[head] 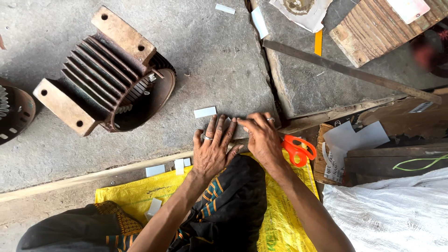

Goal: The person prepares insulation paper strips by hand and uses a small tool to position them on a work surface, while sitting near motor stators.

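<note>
Both hands lay flat on the concrete floor (210, 56), side by side near the middle of the view. The left hand (212, 149) was spread palm down, its fingers (219, 128) splayed and pointing toward 12 o'clock, a ring on one of them. The right hand (262, 137) pressed down just beside it at 3 o'clock, fingers stretched toward 10 o'clock and also ringed. The fingertips of the two hands met over a small pale paper piece (228, 122), most of it hidden beneath them; neither hand was curled around anything, both simply pressed flat.

A white paper strip (205, 112) lay on the floor just at 11 o'clock from the left hand, apart from the fingers. Orange-handled scissors (297, 148) rested right by the right hand at 3 o'clock, partly tucked behind the wrist. At 9 o'clock from the hands sat a rusty finned motor housing (105, 77), tipped with its open bore facing 4 o'clock.

A wooden batten (93, 177) ran across the floor below the hands, with several small white paper pieces (155, 170) along it at 8 o'clock. The person sat on a yellow woven sack (284, 214), a knee in dark striped cloth (228, 205) between the forearms. At 1 o'clock a long flat metal bar (350, 72) lay aslant, and at 3 o'clock loose white sheets (354, 137) sat on a cardboard box (326, 163).
</note>
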